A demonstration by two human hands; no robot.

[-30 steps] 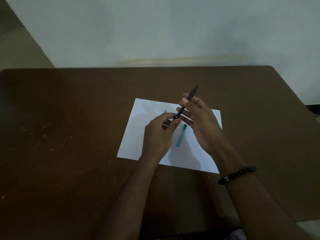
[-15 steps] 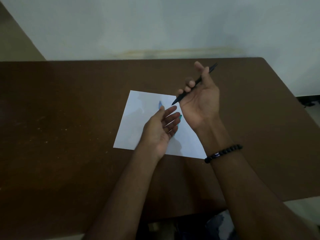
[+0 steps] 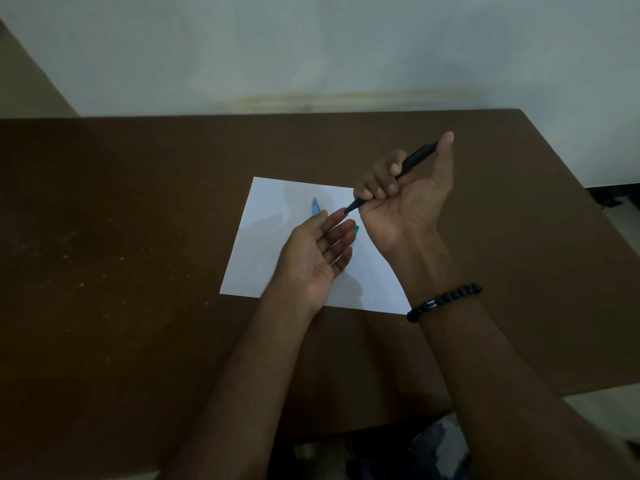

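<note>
Brown table [image 3: 138, 237] bears white paper [image 3: 270, 237]; right hand [image 3: 408, 199] grips black pen [image 3: 412, 161], left hand [image 3: 318, 254] spread.

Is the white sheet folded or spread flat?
Spread flat: the white sheet lies unfolded on the table, visible edges straight, no crease showing; left hand and right hand, gripping the black pen, cover part.

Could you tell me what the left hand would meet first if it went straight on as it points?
Probably the tip of the black pen gripped by the right hand, just beyond the fingertips of the left hand; depth is unclear.
</note>
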